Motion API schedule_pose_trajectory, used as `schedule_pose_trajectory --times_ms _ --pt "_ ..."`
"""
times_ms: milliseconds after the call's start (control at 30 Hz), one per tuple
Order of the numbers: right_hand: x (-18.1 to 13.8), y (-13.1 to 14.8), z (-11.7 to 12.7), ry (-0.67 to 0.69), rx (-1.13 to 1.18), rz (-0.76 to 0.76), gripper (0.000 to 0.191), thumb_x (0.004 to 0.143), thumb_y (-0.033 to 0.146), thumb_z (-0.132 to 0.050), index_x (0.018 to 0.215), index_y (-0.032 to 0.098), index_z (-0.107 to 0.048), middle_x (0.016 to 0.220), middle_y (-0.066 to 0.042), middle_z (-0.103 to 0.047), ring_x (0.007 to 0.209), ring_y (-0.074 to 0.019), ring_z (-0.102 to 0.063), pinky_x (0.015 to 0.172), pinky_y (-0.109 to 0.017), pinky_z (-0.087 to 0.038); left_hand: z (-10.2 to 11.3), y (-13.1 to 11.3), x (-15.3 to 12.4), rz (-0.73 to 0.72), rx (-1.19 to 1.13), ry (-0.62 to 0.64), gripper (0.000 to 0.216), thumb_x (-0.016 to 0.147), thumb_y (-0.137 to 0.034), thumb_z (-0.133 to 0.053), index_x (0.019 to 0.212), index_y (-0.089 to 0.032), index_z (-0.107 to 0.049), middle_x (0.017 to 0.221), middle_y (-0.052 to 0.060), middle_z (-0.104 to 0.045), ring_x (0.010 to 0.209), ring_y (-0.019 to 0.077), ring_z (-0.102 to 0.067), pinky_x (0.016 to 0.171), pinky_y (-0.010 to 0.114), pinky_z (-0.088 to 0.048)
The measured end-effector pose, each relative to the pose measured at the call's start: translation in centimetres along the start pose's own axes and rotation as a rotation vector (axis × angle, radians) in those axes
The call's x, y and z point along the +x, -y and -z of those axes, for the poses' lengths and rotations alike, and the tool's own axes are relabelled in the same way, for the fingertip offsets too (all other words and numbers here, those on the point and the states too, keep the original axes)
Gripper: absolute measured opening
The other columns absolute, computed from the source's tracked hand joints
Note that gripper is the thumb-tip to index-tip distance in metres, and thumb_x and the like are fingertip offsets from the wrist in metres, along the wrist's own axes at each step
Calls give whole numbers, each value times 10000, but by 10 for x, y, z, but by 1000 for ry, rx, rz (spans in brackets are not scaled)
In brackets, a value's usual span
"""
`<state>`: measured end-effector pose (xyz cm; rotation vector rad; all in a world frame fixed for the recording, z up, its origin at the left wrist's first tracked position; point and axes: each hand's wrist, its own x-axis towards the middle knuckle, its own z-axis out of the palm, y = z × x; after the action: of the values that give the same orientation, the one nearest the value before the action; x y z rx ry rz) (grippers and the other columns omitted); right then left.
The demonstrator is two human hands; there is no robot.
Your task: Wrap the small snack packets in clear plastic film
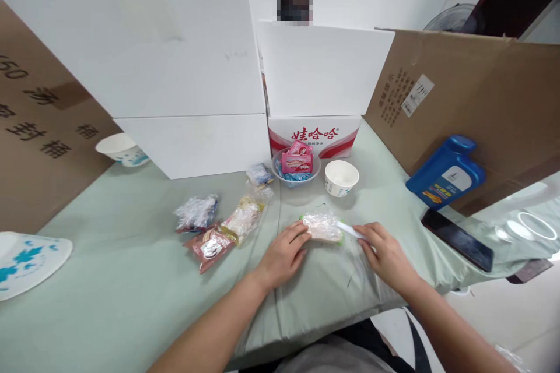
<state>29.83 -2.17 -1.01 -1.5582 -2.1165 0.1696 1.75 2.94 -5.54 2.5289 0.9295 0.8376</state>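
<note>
Bare forearms [214, 320] reached over the table [109, 309]. The left hand [282, 253], the nearer, touched the left end of a clear-wrapped packet [321, 227], whose long axis ran left to right between both hands; whether it gripped, I couldn't tell. The right hand [385, 253] gripped a slim white tool [350, 230], tip at the packet's right end.

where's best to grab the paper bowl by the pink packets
Probably pinch the paper bowl by the right side of its rim, coming from above and the right: it stands upright with its open top exposed, and the plastic bowl sits close on its left.
</note>
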Motion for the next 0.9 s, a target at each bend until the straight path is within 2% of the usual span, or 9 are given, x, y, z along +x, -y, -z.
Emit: schedule_pose_trajectory --times_ms 100,167,367,433,500,600,700,833,900 --pt "13 26 -5 100 5 94 320 957 226 -404 1202 231 -608 1051 -92 -634 917 -210 -643 802 -336 -536 3 1 -3 -19 -26 -20 430 861 -87 -483 1268 -206 -555 1337 110 -557 1318 254 -456 1072 484 -438" --pt "16 26 -7 144 -12 101 328 951 219 -403 1192 237 -623 1034 -87 -642 895 -211 -648 791 -343 -540 5 0 -3 -19 -30 -24 443 853 -82 -484 1272 -210 -552 1340 110 -556 1318 257 -456 1068 490 -440" --pt "-4 -39 8 52 -128 -104 315 938 288 -400 1098 240 -667 990 -78 -657 837 -213 -655 747 -353 -538 7 -4 -1 -3 -33 -30 420 854 -115 -514 1264 -208 -539 1275 107 -585 1258 261 -489 1054 475 -439" --pt "-11 -58 11 -4 -218 -166 283 906 296 -441 1006 233 -698 928 -90 -669 841 -252 -642 759 -408 -525 7 -5 0 30 -50 -39 488 860 -169 -552 1339 -215 -472 1215 104 -606 1201 267 -512 1029 475 -447" --pt "-12 -60 8 -72 -215 -178 244 881 304 -481 937 228 -706 922 -102 -675 911 -286 -621 813 -457 -505 7 -6 1 69 -74 -39 603 860 -229 -593 1422 -222 -376 1113 93 -627 1098 264 -543 973 466 -471" --pt "2 -32 -8 -87 80 -147 230 885 331 -511 1018 221 -664 1032 -101 -659 933 -247 -618 791 -402 -531 5 -7 2 119 -91 -12 701 858 -292 -629 1473 -230 -299 986 64 -625 948 244 -548 877 428 -496" --pt "23 14 -31 48 367 -69 413 840 292 -587 1241 203 -544 1127 -108 -613 857 -197 -624 681 -327 -550 4 -9 2 148 -77 3 700 847 -340 -656 1458 -214 -337 917 50 -622 888 235 -534 826 398 -494" --pt "38 55 -56 163 241 -2 567 761 173 -650 1306 192 -498 1149 -116 -604 987 -238 -609 852 -377 -520 4 -11 3 175 -54 -25 631 849 -380 -649 1406 -192 -422 808 25 -620 795 218 -544 751 354 -490" --pt "38 60 -61 198 153 0 556 774 132 -611 1313 198 -497 1158 -114 -617 1058 -252 -595 902 -379 -493 5 -11 2 174 -57 -35 420 872 -341 -608 1266 -201 -557 759 22 -625 760 212 -553 717 336 -484"
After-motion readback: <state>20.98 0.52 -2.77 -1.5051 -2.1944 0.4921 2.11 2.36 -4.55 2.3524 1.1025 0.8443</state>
